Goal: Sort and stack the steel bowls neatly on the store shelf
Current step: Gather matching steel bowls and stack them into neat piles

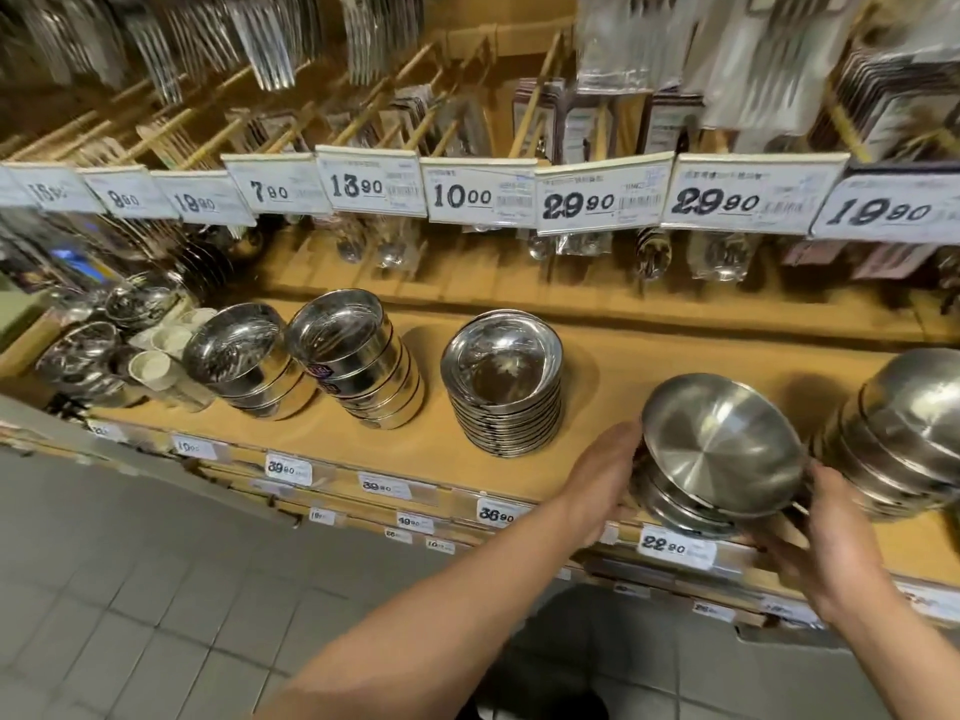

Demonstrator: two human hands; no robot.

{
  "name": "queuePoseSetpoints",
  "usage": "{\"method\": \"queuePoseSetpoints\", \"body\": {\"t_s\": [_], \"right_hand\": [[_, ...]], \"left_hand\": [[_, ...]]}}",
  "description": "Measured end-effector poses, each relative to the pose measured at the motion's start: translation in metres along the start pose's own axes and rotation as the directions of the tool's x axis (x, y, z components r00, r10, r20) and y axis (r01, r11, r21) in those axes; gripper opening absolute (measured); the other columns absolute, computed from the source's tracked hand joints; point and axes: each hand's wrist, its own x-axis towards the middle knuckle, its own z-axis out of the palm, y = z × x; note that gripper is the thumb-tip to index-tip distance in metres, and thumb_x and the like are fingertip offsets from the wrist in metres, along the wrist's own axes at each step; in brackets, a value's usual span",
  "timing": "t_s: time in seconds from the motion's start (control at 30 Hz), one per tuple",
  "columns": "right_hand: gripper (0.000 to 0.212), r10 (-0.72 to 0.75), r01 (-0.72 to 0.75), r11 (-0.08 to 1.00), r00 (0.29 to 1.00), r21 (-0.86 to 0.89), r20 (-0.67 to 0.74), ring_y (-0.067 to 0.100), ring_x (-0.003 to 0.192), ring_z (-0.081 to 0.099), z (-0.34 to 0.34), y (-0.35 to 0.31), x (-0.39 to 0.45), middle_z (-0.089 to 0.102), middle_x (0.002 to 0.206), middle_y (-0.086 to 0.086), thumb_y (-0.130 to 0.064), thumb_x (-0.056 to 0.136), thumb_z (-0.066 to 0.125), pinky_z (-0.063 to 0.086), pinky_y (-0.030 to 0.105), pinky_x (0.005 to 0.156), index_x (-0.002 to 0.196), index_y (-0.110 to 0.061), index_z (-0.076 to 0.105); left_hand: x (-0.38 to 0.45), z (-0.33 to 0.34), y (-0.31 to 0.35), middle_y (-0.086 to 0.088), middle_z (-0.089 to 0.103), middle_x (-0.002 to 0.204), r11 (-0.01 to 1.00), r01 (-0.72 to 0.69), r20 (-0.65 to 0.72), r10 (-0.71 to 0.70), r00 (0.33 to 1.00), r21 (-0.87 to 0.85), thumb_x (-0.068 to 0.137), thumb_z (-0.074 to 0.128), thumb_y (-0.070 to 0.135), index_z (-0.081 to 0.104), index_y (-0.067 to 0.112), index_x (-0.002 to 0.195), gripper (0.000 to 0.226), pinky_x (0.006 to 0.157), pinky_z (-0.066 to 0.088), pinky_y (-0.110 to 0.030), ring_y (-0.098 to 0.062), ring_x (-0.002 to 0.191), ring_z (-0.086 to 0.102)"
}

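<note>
A short stack of brushed steel bowls (719,449) stands near the front edge of the wooden shelf (597,366), its top bowl tilted toward me. My left hand (605,480) presses against the stack's left side and my right hand (826,532) grips its lower right side. To the left stand three more stacks: shallow polished bowls (501,387), straight-walled labelled bowls (358,356), and wider bowls (244,356). A stack of large bowls (904,439) sits at the far right.
Small white cups (156,366) and more steel bowls (83,356) crowd the shelf's left end. Price tags (472,194) hang in a row above, with packaged cutlery (634,39) behind. Price labels (675,545) line the shelf front. Grey tiled floor (156,589) lies below.
</note>
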Motion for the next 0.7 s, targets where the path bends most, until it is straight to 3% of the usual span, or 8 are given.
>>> {"method": "queuePoseSetpoints", "body": {"t_s": [0.07,0.13,0.23,0.37,0.5,0.57,0.7], "right_hand": [[0.047,-0.145,0.109,0.963,0.981,-0.247,-0.129,0.037,0.109,0.062,-0.008,0.005,-0.011,0.066,0.120,0.009,-0.051,0.083,0.042,0.053,0.057,0.091,0.114,-0.026,0.067],[0.061,-0.282,0.174,0.873,0.942,-0.456,-0.181,0.037,0.123,0.052,-0.009,0.011,-0.033,0.059,0.135,0.014,-0.052,0.081,0.037,0.042,0.058,0.105,0.131,-0.021,0.058],[0.058,-0.342,0.253,0.851,0.932,-0.459,-0.119,0.035,0.124,0.052,0.012,0.016,-0.061,0.058,0.135,0.017,-0.046,0.085,0.042,0.038,0.049,0.105,0.133,-0.018,0.059],[0.033,-0.359,0.295,0.856,0.930,-0.424,-0.077,0.032,0.123,0.051,0.049,0.027,-0.075,0.055,0.134,0.012,-0.031,0.100,0.053,0.036,0.042,0.100,0.131,-0.020,0.061],[0.045,-0.323,0.239,0.874,0.936,-0.424,-0.138,0.035,0.125,0.048,0.070,0.030,-0.077,0.050,0.139,0.017,-0.039,0.096,0.047,0.035,0.045,0.105,0.135,-0.019,0.057],[0.043,-0.326,0.231,0.884,0.928,-0.407,-0.183,0.034,0.125,0.046,0.076,0.030,-0.078,0.049,0.139,0.018,-0.035,0.097,0.046,0.033,0.040,0.101,0.136,-0.019,0.056],[0.040,-0.387,0.258,0.862,0.891,-0.436,-0.236,0.025,0.113,0.046,0.088,0.031,-0.088,0.050,0.135,0.016,-0.029,0.098,0.047,0.028,0.033,0.093,0.135,-0.016,0.056]], "left_hand": [[-0.007,-0.019,-0.010,0.012,0.064,0.111,1.000,0.007,-0.048,-0.005,0.999,0.029,0.102,0.050,0.041,0.064,0.030,0.126,0.030,0.092,0.056,-0.038,-0.008,0.103,0.059],[-0.018,-0.046,-0.022,0.005,0.068,0.121,0.998,0.053,-0.095,-0.050,0.994,0.030,0.099,0.058,0.029,0.070,0.031,0.118,0.023,0.093,0.059,-0.038,-0.014,0.113,0.062],[-0.037,-0.092,-0.037,-0.008,0.070,0.127,0.995,0.095,-0.145,-0.093,0.985,0.010,0.098,0.060,0.021,0.070,0.023,0.123,0.027,0.098,0.058,-0.047,-0.026,0.121,0.064],[-0.059,-0.151,-0.043,-0.003,0.075,0.115,0.995,0.077,-0.272,-0.093,0.958,-0.067,0.098,0.063,0.016,0.074,0.018,0.114,0.020,0.086,0.063,-0.041,-0.014,0.103,0.071],[-0.074,-0.200,-0.041,0.000,0.079,0.092,0.990,0.032,-0.341,-0.079,0.937,-0.141,0.097,0.060,0.009,0.078,0.020,0.095,0.021,0.074,0.064,-0.034,-0.008,0.078,0.073],[-0.076,-0.219,-0.038,0.001,0.078,0.083,0.986,0.008,-0.339,-0.066,0.938,-0.169,0.098,0.057,0.007,0.076,0.016,0.096,0.021,0.072,0.065,-0.034,-0.007,0.071,0.073],[-0.072,-0.240,-0.032,-0.008,0.073,0.089,0.980,0.000,-0.299,-0.061,0.952,-0.198,0.094,0.062,0.005,0.073,0.009,0.102,0.014,0.067,0.065,-0.031,-0.012,0.073,0.072]]}}
